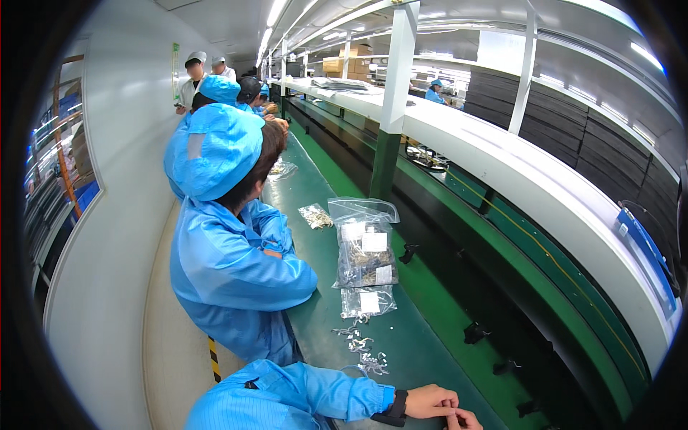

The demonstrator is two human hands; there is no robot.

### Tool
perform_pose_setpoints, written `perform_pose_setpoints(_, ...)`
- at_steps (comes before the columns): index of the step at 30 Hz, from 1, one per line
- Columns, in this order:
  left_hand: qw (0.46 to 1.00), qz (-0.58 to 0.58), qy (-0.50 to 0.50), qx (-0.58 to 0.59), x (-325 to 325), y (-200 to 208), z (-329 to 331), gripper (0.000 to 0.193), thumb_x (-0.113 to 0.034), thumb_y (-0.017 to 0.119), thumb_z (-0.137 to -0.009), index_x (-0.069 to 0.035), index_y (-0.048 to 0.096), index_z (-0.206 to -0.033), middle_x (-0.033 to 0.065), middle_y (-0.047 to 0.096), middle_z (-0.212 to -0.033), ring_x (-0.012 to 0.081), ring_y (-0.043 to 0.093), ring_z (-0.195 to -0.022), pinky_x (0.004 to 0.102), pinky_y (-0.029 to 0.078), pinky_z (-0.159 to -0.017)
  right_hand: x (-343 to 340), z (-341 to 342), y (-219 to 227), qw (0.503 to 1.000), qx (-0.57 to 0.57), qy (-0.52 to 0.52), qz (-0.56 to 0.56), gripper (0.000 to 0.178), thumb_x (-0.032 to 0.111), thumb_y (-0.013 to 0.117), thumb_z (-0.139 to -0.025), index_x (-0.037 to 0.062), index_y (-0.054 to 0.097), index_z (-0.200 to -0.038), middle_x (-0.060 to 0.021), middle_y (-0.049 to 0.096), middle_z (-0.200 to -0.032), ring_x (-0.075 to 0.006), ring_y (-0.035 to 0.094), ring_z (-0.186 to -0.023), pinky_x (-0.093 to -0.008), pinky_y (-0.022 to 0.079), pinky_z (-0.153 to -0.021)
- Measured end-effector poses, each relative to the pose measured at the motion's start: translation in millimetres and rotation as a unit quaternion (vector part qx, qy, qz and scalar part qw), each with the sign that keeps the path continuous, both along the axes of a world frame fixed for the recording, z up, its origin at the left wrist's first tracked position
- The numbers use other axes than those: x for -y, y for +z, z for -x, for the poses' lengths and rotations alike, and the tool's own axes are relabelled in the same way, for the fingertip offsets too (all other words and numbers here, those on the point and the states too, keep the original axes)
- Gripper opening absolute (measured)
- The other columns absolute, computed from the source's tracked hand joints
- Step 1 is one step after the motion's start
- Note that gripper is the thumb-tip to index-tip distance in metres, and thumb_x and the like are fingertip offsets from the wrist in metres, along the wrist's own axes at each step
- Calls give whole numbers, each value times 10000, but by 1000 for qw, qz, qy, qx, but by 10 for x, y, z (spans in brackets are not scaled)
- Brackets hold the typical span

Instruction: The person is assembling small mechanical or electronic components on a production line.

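Note:
At the lower edge, right of the middle, my left hand (430, 401) reaches in from a blue sleeve with a black band at the wrist. Its fingers are bent and drawn together, and their tips meet those of my right hand (466, 420). Only a few curled fingers of the right hand show; the picture's edge cuts off the rest. Anything pinched between the fingertips is too small or hidden to make out. Left of the hands, on the green bench (423, 351), lie several short grey cable pieces with white ends (369, 360).
Beyond the cables lie a small clear bag (369, 302), a large clear bag (365, 251) of parts and another small bag (314, 216). A co-worker in blue (236, 251) sits on the left with folded arms. A white shelf (494, 147) and a post (396, 93) stand right.

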State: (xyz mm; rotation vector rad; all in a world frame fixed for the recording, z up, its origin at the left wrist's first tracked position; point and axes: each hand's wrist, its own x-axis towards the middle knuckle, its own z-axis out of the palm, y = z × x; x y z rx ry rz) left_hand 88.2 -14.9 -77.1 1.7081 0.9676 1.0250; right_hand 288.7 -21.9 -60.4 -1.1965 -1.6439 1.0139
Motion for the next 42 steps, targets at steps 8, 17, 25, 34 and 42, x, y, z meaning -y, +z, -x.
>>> perform_pose_setpoints(8,998,0,-33,-44,-65,-47,64,182,-210,621,-980,-28,632,-993,95,708,-800,212,684,-711,347,499,-626,87,61,204,998,-36,24,38,183,128,784,-915,-13,754,-1027,-25,715,-847,-88,605,-704,-237,494,-615)
perform_pose_setpoints(17,999,-10,-35,-12,12,76,32,179,-208,587,-1002,-38,581,-946,82,621,-753,242,607,-660,368,459,-604,61,27,75,996,-46,-13,74,153,107,779,-919,-9,728,-1006,-6,679,-828,-72,569,-681,-230,474,-602)
perform_pose_setpoints(25,988,-137,53,-38,102,313,14,198,-239,605,-973,-54,650,-919,169,679,-842,407,654,-783,476,504,-666,46,46,37,999,-37,5,24,174,116,745,-961,-34,740,-1048,-14,690,-846,-75,570,-708,-233,467,-623)
perform_pose_setpoints(34,990,-120,47,-56,179,296,4,184,-234,606,-966,-61,617,-903,163,671,-826,407,653,-787,481,505,-669,141,27,91,997,-48,16,65,144,91,724,-969,-33,742,-1039,-10,686,-851,-77,576,-724,-229,469,-638)
perform_pose_setpoints(42,996,-78,28,-38,55,89,44,150,-197,595,-1000,-53,619,-964,142,660,-842,357,665,-786,422,518,-667,-8,10,-67,996,-48,42,63,67,9,695,-938,-45,732,-954,-69,711,-831,-91,621,-667,-226,496,-588)
